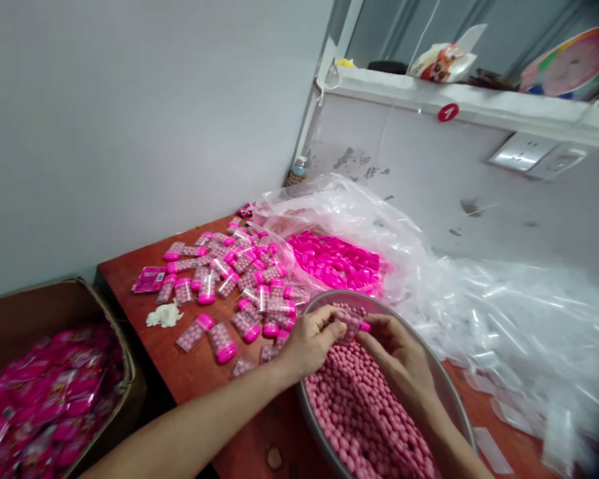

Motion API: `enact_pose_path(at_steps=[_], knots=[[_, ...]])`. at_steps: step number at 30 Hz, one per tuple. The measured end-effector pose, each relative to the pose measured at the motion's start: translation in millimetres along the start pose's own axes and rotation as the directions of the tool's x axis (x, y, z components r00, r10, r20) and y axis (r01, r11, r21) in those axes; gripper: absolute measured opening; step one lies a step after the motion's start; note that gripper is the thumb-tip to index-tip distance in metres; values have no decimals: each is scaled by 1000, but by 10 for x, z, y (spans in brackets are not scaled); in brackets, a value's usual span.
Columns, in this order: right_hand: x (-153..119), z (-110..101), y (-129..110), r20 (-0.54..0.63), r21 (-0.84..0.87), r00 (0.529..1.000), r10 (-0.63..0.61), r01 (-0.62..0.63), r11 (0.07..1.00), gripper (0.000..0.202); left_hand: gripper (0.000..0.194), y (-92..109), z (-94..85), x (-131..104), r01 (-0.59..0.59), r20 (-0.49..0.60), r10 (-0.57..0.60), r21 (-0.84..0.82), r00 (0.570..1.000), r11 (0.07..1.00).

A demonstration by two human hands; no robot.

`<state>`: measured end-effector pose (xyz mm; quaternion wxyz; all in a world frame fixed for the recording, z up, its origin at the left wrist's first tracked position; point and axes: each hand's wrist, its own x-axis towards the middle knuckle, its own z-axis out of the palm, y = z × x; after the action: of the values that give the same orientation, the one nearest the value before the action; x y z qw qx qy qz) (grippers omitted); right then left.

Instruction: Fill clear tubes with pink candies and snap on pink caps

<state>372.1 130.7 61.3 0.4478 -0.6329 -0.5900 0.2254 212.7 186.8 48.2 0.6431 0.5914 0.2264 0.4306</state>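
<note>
My left hand is closed around a small clear plastic container filled with pink balls. My right hand pinches the bright pink cap at the container's right end; whether the cap is fully seated I cannot tell. Both hands are above a grey metal bowl heaped with loose pink candy-like balls. To the left, on the red table, lie several filled containers with pink caps.
Behind the bowl, an opened plastic bag holds loose pink caps. Clear empty containers pile up at right. A cardboard box of pink packets stands at lower left. White crumpled material lies near the table's left edge.
</note>
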Motion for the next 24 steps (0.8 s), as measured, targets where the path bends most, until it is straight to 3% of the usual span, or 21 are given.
enact_pose_path(at_steps=[3, 6, 9, 18, 24], knots=[[41, -129, -75, -50, -119, 994, -99, 92, 989, 24, 20, 45, -5, -18, -48, -22, 54, 236, 998, 971], [85, -220, -191, 133, -314, 942, -308, 334, 888, 25, 22, 41, -3, -25, -85, 12, 86, 339, 996, 937], [97, -225, -269, 276, -392, 876, -396, 479, 786, 25, 23, 7, 1, -36, -102, 29, 99, 361, 995, 927], [-123, -204, -185, 374, -427, 858, -353, 497, 755, 33, 22, -44, 13, -100, -165, 116, 123, 510, 986, 844], [-216, -181, -116, 426, -480, 815, -394, 572, 665, 39, 27, -109, 21, -130, -245, 224, 145, 532, 964, 810]])
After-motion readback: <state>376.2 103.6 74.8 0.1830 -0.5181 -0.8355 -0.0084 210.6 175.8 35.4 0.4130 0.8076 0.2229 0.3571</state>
